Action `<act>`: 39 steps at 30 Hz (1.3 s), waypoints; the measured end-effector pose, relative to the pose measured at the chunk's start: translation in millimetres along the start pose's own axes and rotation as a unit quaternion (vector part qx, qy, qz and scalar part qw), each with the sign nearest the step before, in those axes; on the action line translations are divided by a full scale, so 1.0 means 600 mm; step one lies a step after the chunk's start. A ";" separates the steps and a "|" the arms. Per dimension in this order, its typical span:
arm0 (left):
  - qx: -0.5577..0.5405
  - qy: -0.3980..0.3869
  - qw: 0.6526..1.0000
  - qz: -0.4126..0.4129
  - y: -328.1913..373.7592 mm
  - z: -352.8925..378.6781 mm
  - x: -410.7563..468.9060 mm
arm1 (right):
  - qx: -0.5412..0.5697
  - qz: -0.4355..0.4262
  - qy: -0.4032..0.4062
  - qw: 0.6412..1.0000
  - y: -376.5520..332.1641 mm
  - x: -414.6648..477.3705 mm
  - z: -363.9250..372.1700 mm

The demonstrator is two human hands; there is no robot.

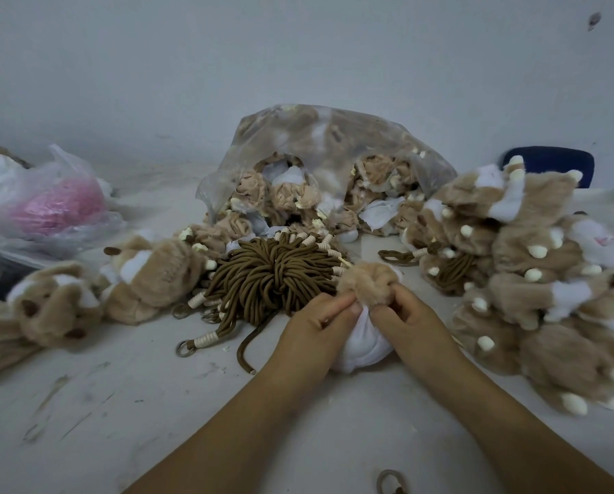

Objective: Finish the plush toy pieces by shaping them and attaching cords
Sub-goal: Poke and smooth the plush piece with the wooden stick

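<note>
A half-turned plush piece (364, 342), white lining below and tan fur bunched on top, sits on the white table at centre. My left hand (312, 329) pinches its left side where fur meets lining. My right hand (410, 320) pinches the right side, fingers curled into the fabric. Just behind lies a bundle of brown cords (269, 276) with cream-wrapped ends and metal rings. One loose brown cord (244, 354) trails from the bundle toward me.
A clear bag of unturned plush pieces (319, 172) stands behind the cords. Furry tan toys are heaped at right (533, 279) and lie at left (95, 290). Plastic bags with pink material (55, 208) sit far left. A cord loop (391, 483) lies at the near edge.
</note>
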State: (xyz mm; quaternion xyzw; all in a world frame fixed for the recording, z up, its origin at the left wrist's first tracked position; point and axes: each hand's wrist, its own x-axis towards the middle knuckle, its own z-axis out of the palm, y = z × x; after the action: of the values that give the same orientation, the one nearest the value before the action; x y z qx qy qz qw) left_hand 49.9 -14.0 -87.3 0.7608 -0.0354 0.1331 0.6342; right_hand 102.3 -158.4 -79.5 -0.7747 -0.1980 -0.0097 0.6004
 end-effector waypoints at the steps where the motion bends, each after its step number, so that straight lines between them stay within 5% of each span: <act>1: 0.060 0.007 0.998 0.030 -0.002 0.002 -0.001 | -0.008 -0.009 0.002 1.000 0.000 0.000 0.000; 5: 0.208 0.075 0.970 0.097 -0.008 0.000 0.002 | -0.090 -0.073 0.005 0.993 -0.004 -0.004 0.005; 9: 0.198 0.121 0.970 0.077 -0.004 0.000 0.003 | -0.114 -0.112 -0.004 0.987 -0.007 -0.006 0.010; 12: 0.051 0.135 0.989 -0.037 -0.001 -0.001 0.007 | -0.110 -0.097 -0.036 0.989 -0.002 -0.005 0.011; 16: -0.181 0.115 0.963 -0.164 0.002 0.000 0.008 | -0.037 -0.043 -0.068 0.996 0.000 0.001 0.013; 20: -0.330 -0.068 0.936 -0.103 0.000 0.002 0.004 | 0.055 0.020 -0.033 0.998 -0.002 0.004 0.011; 22: -0.285 -0.100 0.947 -0.110 -0.003 0.006 0.004 | 0.090 0.045 -0.028 0.995 -0.004 0.003 0.004; 30: -0.005 0.007 0.998 -0.054 -0.009 -0.003 0.003 | 0.070 0.017 -0.047 0.996 -0.002 0.002 0.006; 39: 0.179 0.136 0.973 0.054 -0.011 -0.007 0.011 | -0.041 -0.069 -0.076 0.994 0.002 -0.003 0.020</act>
State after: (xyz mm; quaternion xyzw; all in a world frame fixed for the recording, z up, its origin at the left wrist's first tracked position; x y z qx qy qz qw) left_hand 56.9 -7.7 -91.2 0.8338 0.0340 0.2735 0.4784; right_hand 98.5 -148.1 -84.6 -0.7818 -0.2959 -0.0004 0.5488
